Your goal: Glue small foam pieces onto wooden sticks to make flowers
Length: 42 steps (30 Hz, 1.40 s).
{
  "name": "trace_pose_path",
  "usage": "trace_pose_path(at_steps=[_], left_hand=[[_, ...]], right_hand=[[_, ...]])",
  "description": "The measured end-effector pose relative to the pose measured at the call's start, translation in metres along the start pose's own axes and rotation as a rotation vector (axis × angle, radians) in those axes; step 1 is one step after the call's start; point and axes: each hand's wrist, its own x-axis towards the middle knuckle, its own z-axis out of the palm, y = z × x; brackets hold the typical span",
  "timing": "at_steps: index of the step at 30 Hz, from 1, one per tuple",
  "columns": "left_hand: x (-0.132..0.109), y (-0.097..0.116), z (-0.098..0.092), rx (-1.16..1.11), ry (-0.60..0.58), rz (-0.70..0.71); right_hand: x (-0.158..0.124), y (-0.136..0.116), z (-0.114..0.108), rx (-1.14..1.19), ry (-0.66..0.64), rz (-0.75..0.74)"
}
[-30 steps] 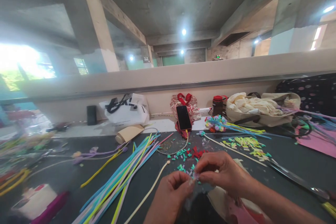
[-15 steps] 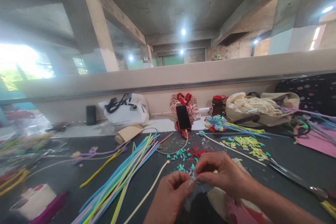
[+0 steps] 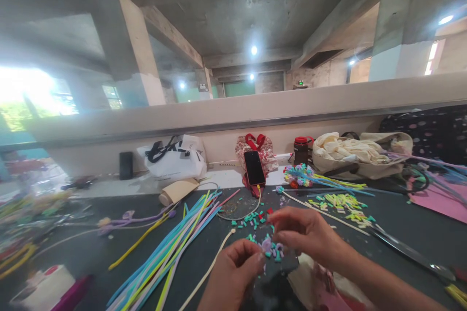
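My left hand point(image 3: 241, 265) is closed in a pinch at a small purple curled piece point(image 3: 266, 245), low in the middle. To its right my right hand point(image 3: 304, 233) hovers over the small teal and lilac bits point(image 3: 278, 254); its thumb and forefinger are apart, and I see nothing between them. A cream pipe cleaner point(image 3: 211, 266) lies left of my left hand. Further left is a bundle of blue, yellow, lilac and pink pipe cleaners point(image 3: 175, 248). Yellow cut pieces point(image 3: 343, 202) are scattered beyond my right hand.
A phone point(image 3: 254, 167) on a cable leans on a red-and-white pouch at the back. Finished-looking colourful clusters point(image 3: 298, 175), a dark bottle point(image 3: 301, 150) and a cream bag point(image 3: 365, 170) stand right of it. Scissors point(image 3: 412, 250) lie at right, a white bag point(image 3: 177, 163) at back left.
My right hand has parted from my left hand and its fingers have opened. The purple piece now shows at my left fingertips. The view has tilted slightly.
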Motion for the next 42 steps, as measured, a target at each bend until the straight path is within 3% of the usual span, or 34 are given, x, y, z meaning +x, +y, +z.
trace_pose_path(at_steps=[5, 9, 14, 24, 42], left_hand=[[-0.006, 0.009, 0.0, 0.21, 0.111, 0.149], [-0.012, 0.012, 0.002, 0.442, 0.217, 0.325], [-0.014, 0.006, 0.001, 0.598, 0.24, 0.485], [-0.014, 0.009, 0.002, 0.7, 0.235, 0.482], [-0.008, 0.002, 0.0, 0.69, 0.269, 0.448]], right_hand=[[0.007, 0.01, -0.006, 0.068, 0.175, 0.118], [0.007, 0.011, -0.005, 0.096, 0.126, 0.129], [0.002, 0.008, 0.0, 0.11, 0.047, 0.106], [-0.012, -0.016, 0.013, -0.258, 0.042, -0.217], [-0.012, -0.012, 0.016, -0.328, -0.013, -0.25]])
